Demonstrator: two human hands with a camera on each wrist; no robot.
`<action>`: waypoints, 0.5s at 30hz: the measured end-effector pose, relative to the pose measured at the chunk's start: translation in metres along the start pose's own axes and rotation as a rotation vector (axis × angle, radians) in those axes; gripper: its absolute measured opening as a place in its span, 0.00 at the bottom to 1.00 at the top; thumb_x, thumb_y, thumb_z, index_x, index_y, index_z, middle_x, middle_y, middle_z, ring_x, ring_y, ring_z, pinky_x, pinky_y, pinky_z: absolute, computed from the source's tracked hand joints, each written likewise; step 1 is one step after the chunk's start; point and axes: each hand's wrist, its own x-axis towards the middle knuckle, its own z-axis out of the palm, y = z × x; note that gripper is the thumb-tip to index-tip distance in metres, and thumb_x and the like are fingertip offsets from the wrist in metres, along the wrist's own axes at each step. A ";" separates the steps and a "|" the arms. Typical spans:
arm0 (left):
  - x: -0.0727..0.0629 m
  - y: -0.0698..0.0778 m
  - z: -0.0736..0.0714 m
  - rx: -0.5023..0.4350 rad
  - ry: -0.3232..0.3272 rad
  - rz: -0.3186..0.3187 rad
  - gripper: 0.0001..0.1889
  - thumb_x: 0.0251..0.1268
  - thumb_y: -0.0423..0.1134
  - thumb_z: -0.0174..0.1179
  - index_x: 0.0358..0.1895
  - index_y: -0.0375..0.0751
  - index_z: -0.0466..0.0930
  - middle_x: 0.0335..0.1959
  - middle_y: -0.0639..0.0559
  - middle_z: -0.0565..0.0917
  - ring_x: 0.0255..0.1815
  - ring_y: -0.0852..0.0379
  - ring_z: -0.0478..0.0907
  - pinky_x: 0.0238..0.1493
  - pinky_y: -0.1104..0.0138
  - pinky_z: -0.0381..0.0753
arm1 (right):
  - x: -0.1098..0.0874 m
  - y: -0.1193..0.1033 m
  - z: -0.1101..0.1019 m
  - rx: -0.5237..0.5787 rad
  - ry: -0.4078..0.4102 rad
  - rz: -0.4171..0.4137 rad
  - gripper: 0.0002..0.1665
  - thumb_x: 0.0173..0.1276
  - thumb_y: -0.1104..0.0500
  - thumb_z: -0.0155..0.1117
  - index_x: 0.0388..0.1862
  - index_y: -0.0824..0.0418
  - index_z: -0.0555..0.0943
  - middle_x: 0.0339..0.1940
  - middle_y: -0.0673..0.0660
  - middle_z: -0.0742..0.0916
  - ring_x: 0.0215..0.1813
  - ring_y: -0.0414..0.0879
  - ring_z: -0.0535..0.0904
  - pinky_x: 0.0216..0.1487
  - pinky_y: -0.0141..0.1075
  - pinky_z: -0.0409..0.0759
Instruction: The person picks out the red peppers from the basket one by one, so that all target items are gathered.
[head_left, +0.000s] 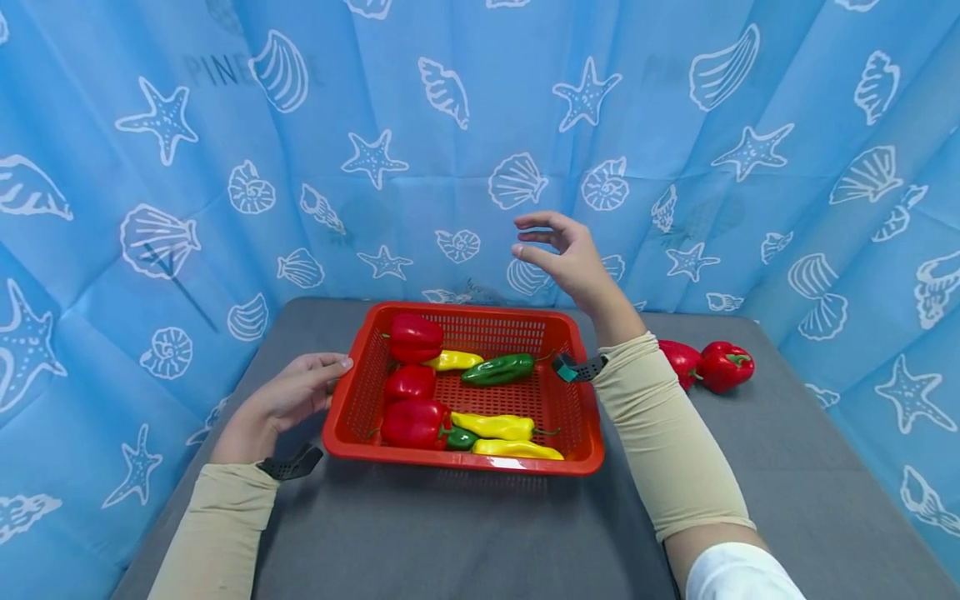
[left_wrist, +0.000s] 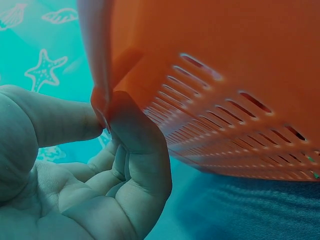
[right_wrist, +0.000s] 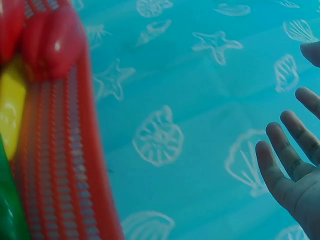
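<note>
My left hand (head_left: 300, 390) pinches the left rim of a red plastic basket (head_left: 435, 460) between thumb and curled index finger, as the left wrist view shows up close. Inside the basket lie three red bell peppers (head_left: 412, 423), three yellow long peppers (head_left: 495, 427) and a green long pepper (head_left: 498, 369). Another green pepper (head_left: 461, 438) shows partly beside the front red one. My right hand (head_left: 566, 254) is raised above the basket's back right corner, fingers spread and holding nothing. In the right wrist view its fingers (right_wrist: 285, 152) stand apart from the basket.
Two red bell peppers (head_left: 726, 367) lie on the grey table (head_left: 810, 467) right of the basket, one partly hidden by my right forearm. A blue curtain (head_left: 480, 150) with white shell and starfish prints hangs behind the table and along both sides.
</note>
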 end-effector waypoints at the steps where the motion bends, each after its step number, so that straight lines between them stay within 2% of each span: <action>1: 0.000 0.000 0.000 0.001 -0.003 0.002 0.18 0.87 0.41 0.50 0.65 0.30 0.73 0.48 0.51 0.90 0.45 0.57 0.91 0.54 0.59 0.91 | 0.002 0.001 0.006 -0.004 -0.013 0.006 0.23 0.72 0.61 0.72 0.65 0.57 0.83 0.69 0.58 0.81 0.68 0.51 0.80 0.62 0.40 0.84; 6: -0.002 0.002 0.000 -0.013 -0.022 0.020 0.17 0.87 0.40 0.49 0.63 0.30 0.74 0.48 0.51 0.90 0.46 0.57 0.91 0.53 0.60 0.91 | 0.007 0.009 0.033 -0.009 -0.080 0.015 0.24 0.73 0.60 0.71 0.66 0.58 0.82 0.68 0.59 0.82 0.69 0.53 0.80 0.66 0.48 0.83; 10: -0.002 0.002 0.000 -0.026 -0.029 0.024 0.16 0.87 0.39 0.48 0.63 0.29 0.74 0.48 0.51 0.90 0.45 0.56 0.91 0.53 0.60 0.91 | 0.010 0.016 0.050 0.016 -0.128 0.034 0.23 0.73 0.61 0.71 0.65 0.59 0.82 0.70 0.60 0.81 0.69 0.54 0.80 0.66 0.48 0.84; 15: -0.001 0.001 0.001 -0.022 -0.023 0.017 0.17 0.87 0.39 0.48 0.64 0.28 0.73 0.48 0.51 0.90 0.45 0.56 0.90 0.54 0.60 0.91 | 0.008 0.023 0.062 0.019 -0.175 0.068 0.23 0.73 0.59 0.71 0.65 0.59 0.82 0.72 0.58 0.81 0.69 0.53 0.80 0.64 0.46 0.86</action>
